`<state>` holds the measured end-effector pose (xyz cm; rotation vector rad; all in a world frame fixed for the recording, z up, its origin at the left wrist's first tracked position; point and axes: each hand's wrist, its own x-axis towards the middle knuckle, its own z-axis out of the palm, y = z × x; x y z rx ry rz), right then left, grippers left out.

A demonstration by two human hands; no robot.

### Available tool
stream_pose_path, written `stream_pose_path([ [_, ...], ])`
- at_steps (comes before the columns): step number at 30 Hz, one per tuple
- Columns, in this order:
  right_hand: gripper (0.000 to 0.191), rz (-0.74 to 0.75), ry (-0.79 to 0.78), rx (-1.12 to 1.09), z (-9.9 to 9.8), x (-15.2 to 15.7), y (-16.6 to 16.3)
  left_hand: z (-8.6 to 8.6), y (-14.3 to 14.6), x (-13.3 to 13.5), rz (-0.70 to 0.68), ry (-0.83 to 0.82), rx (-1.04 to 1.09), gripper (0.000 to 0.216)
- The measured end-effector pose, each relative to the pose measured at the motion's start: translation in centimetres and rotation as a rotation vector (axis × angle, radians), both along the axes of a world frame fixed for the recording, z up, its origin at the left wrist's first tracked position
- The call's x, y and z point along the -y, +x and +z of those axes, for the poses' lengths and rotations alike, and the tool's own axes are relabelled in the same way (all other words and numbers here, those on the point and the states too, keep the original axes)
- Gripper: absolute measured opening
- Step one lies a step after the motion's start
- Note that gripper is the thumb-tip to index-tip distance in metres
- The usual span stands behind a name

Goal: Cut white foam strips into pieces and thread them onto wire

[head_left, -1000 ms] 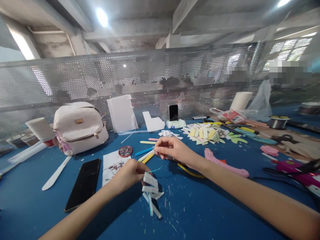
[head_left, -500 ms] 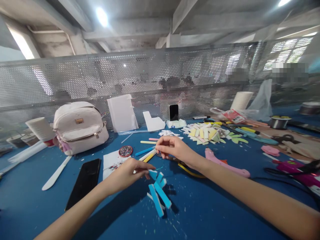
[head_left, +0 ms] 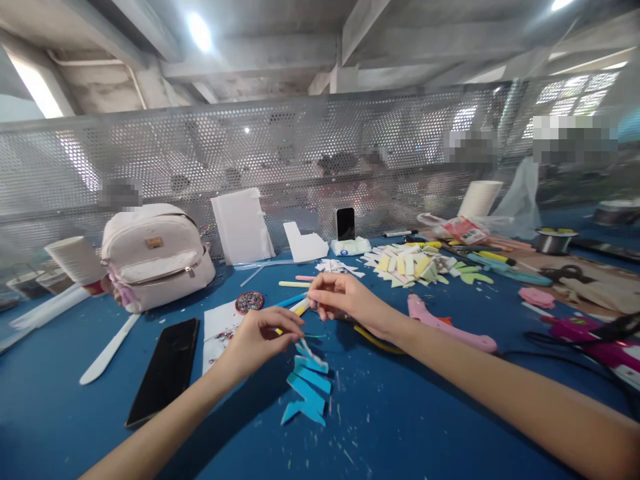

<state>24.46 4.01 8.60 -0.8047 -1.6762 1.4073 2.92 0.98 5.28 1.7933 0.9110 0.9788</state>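
My left hand has thumb and fingers pinched at the upper end of a chain of blue foam strips. The strips have white edges and dangle at angles over the blue table. My right hand is a little higher and to the right, fingers curled and tips together; whatever is between them is too small to make out. A thin blue-green strand shows between the hands. Just behind the fingertips lie a blue stick and white and yellow sticks.
A pink glue gun lies right of my right hand. Behind it is a heap of yellow and white foam pieces. To the left are a black phone, a white plastic knife, a red-rimmed dish of beads and a pale backpack.
The blue strips have swung and turned, now fanning out below my left hand. My left hand has risen slightly. My right hand stays nearly in place, and the view has shifted a little.
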Motion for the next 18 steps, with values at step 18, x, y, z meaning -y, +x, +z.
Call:
stream_pose_path([
  [18, 0.029, 0.011, 0.03, 0.043, -0.65, -0.25, 0.02, 0.09, 0.13, 0.19, 0.03, -0.048, 0.108, 0.017],
])
